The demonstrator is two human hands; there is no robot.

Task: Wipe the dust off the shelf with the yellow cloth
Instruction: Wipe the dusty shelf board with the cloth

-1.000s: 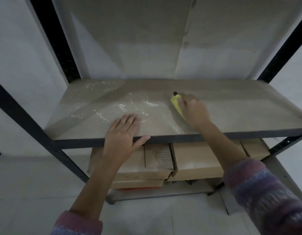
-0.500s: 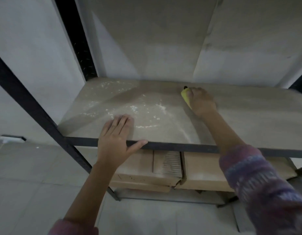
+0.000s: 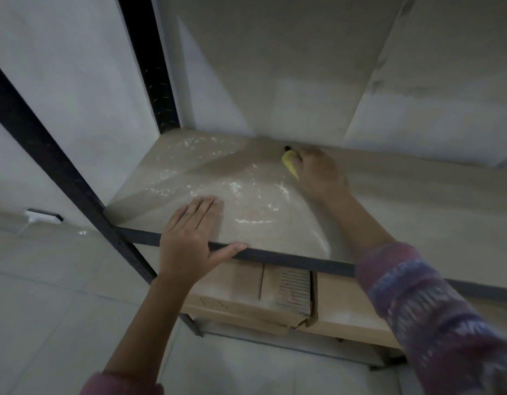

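1. Shelf [image 3: 403,212]: pale board in a black metal frame, running from the left post out past the right edge of view.
2. Far left, low on the wall: small white fixture [image 3: 42,216], blurred.
3. Front post [image 3: 61,178]: black, slanting across the view down to the shelf's front left corner.
4. Left hand [image 3: 189,238]: flat on the board at the front rail, fingers straight and close together, thumb stretched along the rail. Holds nothing.
5. Dust [image 3: 235,186]: white flecks and streaks over the left half of the board, just beyond the left fingertips.
6. Cardboard boxes [image 3: 238,292]: on the tier below. Faint marks on one front, too small to read.
7. Yellow cloth [image 3: 289,163]: on the board near the back wall, bunched, only its left edge showing.
8. Right hand [image 3: 320,175]: curled over the cloth, pressing it to the board.
9. Right sleeve [image 3: 434,323]: knit, pink and blue pattern.
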